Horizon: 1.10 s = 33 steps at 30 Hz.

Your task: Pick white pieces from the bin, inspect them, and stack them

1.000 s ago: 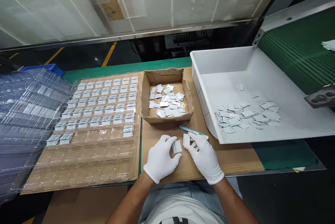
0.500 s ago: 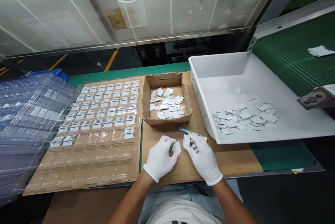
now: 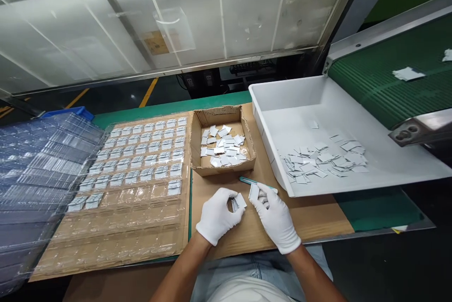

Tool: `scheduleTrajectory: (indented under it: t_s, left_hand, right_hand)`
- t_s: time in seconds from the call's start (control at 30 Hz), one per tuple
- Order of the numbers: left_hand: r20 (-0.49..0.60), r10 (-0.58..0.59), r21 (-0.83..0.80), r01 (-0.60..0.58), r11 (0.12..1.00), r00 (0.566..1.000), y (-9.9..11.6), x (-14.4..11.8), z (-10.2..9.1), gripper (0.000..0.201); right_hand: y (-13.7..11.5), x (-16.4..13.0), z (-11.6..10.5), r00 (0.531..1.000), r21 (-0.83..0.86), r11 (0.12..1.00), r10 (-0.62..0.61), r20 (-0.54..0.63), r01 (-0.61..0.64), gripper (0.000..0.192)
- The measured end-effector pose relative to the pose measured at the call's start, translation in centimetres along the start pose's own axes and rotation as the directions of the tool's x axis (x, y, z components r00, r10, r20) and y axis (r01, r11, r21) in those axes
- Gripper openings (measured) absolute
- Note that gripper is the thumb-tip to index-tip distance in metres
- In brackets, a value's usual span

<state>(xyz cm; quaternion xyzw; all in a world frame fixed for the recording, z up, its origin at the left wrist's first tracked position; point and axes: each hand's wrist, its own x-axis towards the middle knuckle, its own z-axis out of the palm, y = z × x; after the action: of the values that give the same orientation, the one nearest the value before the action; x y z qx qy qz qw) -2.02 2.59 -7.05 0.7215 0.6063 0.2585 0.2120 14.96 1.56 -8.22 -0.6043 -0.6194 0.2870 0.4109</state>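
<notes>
**Both gloved hands holding small white pieces over the cardboard sheet**

Left hand (image 3: pixel 218 217): fingers curled, pinching a small stack of white pieces (image 3: pixel 238 202) between thumb and fingertips, held just above the cardboard sheet (image 3: pixel 318 217)
Right hand (image 3: pixel 275 215): fingers closed on a single white piece (image 3: pixel 253 191), held upright-ish, just beside the left hand's stack; can't tell if the two touch
Teal tweezers (image 3: pixel 249 182) lie on the cardboard right behind the right hand, between it and the small cardboard box (image 3: pixel 221 169)
The box holds a loose pile of the same white pieces
Left of the box: clear blister tray (image 3: pixel 116 226), upper rows filled with parts, lower rows bare
More clear trays stacked (image 3: pixel 31 170) at far left
Right: white plastic bin (image 3: pixel 388 170) with a scattered pile of white pieces, sitting under the end of a green conveyor (image 3: pixel 381 85)
</notes>
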Motion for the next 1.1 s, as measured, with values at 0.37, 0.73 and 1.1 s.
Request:
scheduleTrajectory:
  t_s: [0.37,0.73,1.1]
  left_hand:
    - [-0.57,0.284,0.121,-0.263,0.957,0.771,1.5,-3.0,-0.8,0.029]
    - [-0.586,0.192,0.011,-0.23,0.973,0.787,1.4,-4.1,-0.3,0.028]
    - [-0.245,-0.189,-0.71,-0.043,0.703,0.951,2.4,-4.7,-0.3,0.02]
  right_hand:
    - [0.2,-0.1,0.3,0.94,-0.203,0.935,-0.239,0.244,0.29,0.028]
    - [-2.2,-0.4,-1.6,0.96,0.264,0.948,0.106,0.259,-0.176,0.024]
    - [-6.2,-1.9,-1.0,0.858,0.457,0.729,0.385,0.341,-0.509,0.03]
